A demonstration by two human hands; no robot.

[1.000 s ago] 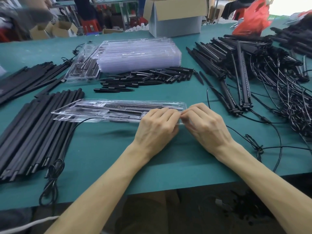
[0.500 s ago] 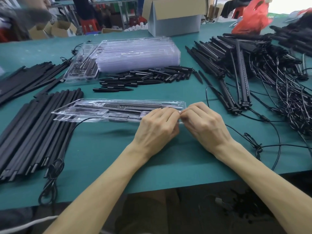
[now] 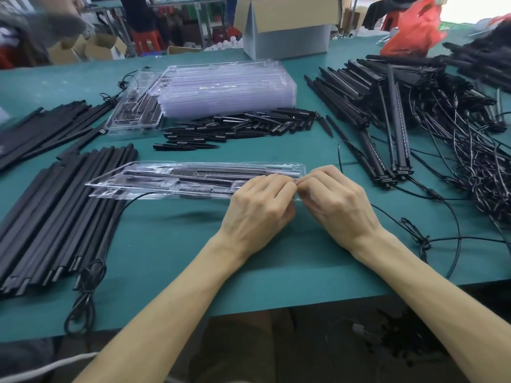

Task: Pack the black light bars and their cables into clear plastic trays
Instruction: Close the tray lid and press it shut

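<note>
Desk (image 3: 166, 244) crowded round clear tray (image 3: 166, 178); left grip (image 3: 257, 211) and right grip (image 3: 340, 208) pinch its right end; bar pile (image 3: 55, 217) left, cable tangle (image 3: 470, 161) right, tray stack (image 3: 226, 89) behind.

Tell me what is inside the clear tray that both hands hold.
Through the clear tray, long black light bars show, lying lengthwise in its moulded compartments. The left hand and right hand cover its right end, so what lies there cannot be seen.

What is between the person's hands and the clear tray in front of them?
Nothing visible. The left hand and right hand touch the clear tray directly, fingers curled on its right end. The black cable by the right wrist lies beside them, not in between.
</note>
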